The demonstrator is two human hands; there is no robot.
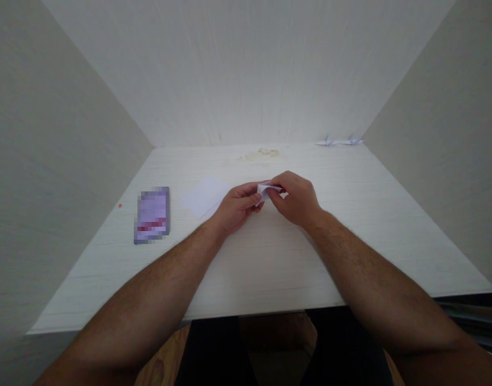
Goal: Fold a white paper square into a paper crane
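Between both hands, above the middle of the table, is a small piece of folded white paper (265,191). My left hand (241,206) is closed on its left side, with the thumb lying across the front. On its right side, the fingers and thumb of my right hand (294,198) pinch the paper. Part of the paper is hidden behind the fingers. Just left of my left hand, a sheet of white paper (205,196) lies flat on the table, partly covered by that hand and wrist.
A purple, pixel-blurred rectangular item (152,215) lies at the left of the white table (265,268). Small folded white paper figures (340,142) stand at the back right corner. Walls (246,69) enclose the table behind and on both sides. A stain (265,154) marks the back.
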